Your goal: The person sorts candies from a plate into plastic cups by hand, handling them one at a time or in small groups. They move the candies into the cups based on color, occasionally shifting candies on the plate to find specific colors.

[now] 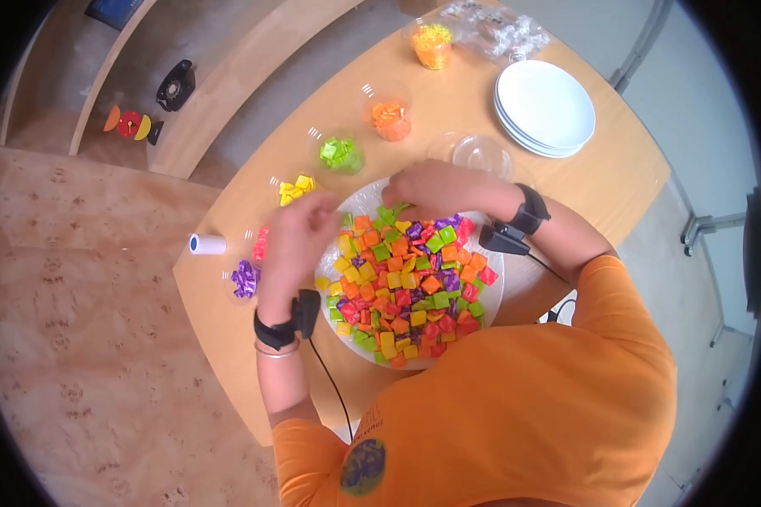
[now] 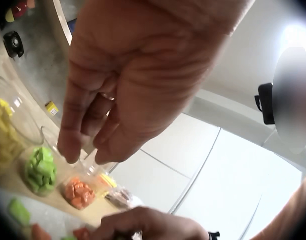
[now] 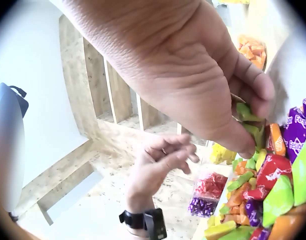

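A round white tray carries a heap of wrapped candies in green, orange, yellow, red and purple. At the tray's far edge, my right hand pinches green-wrapped candy between thumb and fingers. My left hand hovers over the tray's left side, near the cup of yellow candies. Its fingers curl loosely, and the left wrist view shows nothing between the thumb and fingertips.
Clear cups with green, orange, red and purple candies line the table's left side. A farther cup holds yellow-orange pieces. White plates, clear plasticware, a plastic bag and a white roll also stand there.
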`<state>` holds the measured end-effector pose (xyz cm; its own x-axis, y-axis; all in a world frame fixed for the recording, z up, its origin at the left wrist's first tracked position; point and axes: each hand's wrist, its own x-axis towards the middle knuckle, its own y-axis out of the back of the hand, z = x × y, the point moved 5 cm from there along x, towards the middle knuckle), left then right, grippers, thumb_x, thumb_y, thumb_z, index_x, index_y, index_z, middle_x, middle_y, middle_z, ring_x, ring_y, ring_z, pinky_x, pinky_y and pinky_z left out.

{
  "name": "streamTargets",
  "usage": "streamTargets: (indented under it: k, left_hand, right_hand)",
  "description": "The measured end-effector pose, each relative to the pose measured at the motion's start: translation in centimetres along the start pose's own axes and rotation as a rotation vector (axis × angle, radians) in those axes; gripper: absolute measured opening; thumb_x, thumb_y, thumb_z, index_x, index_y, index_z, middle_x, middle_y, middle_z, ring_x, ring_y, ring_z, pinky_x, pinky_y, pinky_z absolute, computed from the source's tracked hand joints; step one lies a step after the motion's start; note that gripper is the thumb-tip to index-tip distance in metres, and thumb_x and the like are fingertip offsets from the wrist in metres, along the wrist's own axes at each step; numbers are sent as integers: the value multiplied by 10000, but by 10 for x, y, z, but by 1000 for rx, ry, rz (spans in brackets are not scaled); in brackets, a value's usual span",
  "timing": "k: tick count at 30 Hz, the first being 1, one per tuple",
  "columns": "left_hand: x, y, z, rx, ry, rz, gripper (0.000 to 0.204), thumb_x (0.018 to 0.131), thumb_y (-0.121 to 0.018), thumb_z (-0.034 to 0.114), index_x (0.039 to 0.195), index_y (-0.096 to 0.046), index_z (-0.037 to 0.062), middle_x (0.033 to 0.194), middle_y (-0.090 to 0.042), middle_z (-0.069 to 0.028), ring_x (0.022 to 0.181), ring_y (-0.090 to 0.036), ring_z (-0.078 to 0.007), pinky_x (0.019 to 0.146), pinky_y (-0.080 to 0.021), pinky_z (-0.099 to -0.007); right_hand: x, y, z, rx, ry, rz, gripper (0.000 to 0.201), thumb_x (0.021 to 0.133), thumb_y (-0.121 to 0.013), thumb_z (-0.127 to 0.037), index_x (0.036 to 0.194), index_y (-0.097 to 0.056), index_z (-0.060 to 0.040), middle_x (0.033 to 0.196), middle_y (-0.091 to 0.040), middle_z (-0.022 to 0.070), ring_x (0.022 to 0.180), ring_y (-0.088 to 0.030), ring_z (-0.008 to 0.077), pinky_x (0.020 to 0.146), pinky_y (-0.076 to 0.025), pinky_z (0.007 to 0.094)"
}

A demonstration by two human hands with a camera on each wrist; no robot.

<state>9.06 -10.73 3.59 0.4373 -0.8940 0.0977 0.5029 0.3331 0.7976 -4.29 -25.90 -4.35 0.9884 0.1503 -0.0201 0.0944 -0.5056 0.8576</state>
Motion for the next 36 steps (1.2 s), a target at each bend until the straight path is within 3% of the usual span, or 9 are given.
streamTargets:
  k: [2,3,6,13,18,21,28,30,36]
  left_hand:
    - [-14,-24,3,147,63,-164,279,857,-739,108,1124,-722,30,969,-724,-178,817,-716,-305,739,-570,-380]
    - [-16,-36,-6,152,-24,-139,276,846,-707,78,1114,-708,14,985,-700,-210,914,-675,-381,809,-552,-437]
    - [-15,-54,-22,293,-138,-123,290,820,-684,38,1108,-689,4,1007,-679,-218,985,-640,-402,874,-523,-471]
    - [-7,-60,-34,316,-140,-134,284,785,-689,27,1067,-670,3,985,-647,-221,1003,-610,-404,863,-513,-482]
    - [-5,-65,-48,253,13,-163,273,738,-747,45,991,-659,-4,917,-672,-200,914,-642,-396,801,-516,-468]
    - [-9,-61,-39,308,-162,-28,231,730,-739,38,937,-650,-9,864,-660,-196,859,-650,-389,764,-517,-468]
    - [-3,-60,-36,309,-93,-103,174,734,-683,4,904,-652,-17,821,-658,-193,796,-657,-379,725,-531,-447]
    - [-5,-56,-36,161,-32,-67,204,748,-654,-13,951,-675,-11,842,-682,-175,767,-679,-323,705,-540,-400]
    - [-11,-53,-14,-114,87,-87,258,770,-628,-34,1019,-692,-16,906,-686,-213,750,-682,-327,686,-530,-398]
  right_hand:
    - [-3,11,-5,110,23,128,316,869,-717,-215,1154,-680,-85,1008,-705,157,959,-671,378,833,-526,488]
    - [-1,10,-7,68,-2,88,338,873,-713,-217,1185,-670,-96,1025,-706,151,985,-672,368,855,-526,481]
    - [3,-5,-11,-8,13,31,369,876,-715,-222,1213,-651,-86,1026,-702,171,993,-675,372,847,-532,481]
    - [10,-12,-15,-80,-55,10,380,877,-720,-246,1185,-615,-49,943,-707,190,910,-683,411,780,-541,496]
    - [8,-9,-8,-33,-137,62,353,895,-699,-243,1159,-599,-32,872,-701,207,880,-689,412,766,-537,500]
    - [9,-10,-8,-26,-173,85,315,905,-675,-250,1117,-601,-29,864,-704,201,868,-692,412,768,-539,498]
    - [15,-14,-7,-26,-264,98,314,860,-672,-210,1085,-625,4,889,-719,203,873,-713,402,759,-562,497]
    - [14,-13,-7,-58,-245,91,334,847,-692,-224,1086,-616,-2,878,-717,196,862,-712,400,748,-563,494]
    - [9,-6,-5,-13,-183,90,309,867,-689,-253,1088,-585,-64,843,-704,165,827,-693,397,715,-528,495]
